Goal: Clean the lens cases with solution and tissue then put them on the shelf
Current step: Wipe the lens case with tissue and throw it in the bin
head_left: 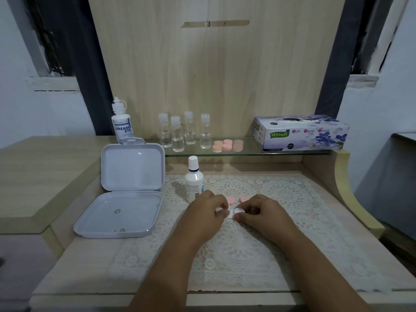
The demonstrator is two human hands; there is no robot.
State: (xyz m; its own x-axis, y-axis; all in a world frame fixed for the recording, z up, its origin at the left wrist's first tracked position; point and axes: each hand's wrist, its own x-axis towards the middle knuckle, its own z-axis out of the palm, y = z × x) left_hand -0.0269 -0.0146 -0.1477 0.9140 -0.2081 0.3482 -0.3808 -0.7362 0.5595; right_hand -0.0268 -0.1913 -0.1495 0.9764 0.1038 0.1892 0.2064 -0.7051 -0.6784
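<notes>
- Looks like a home, probably a bedroom vanity (342, 176): light wood with a tall back panel (213, 75).
- Lace doily (281, 199) spread under the fingers (221, 209), very homey.
- Glass shelf (247, 152) just past the fingers holds a tissue box (301, 134), small clear bottles (184, 131) and pink caps (227, 145).
- Out left of the fingers, an open white plastic case (126, 192) and a "Dream Eye" bottle (121, 120), so personal eye-care stuff.

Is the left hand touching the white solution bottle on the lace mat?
Cannot tell. In the head view the left hand overlaps the white solution bottle base, hiding any gap.
</notes>
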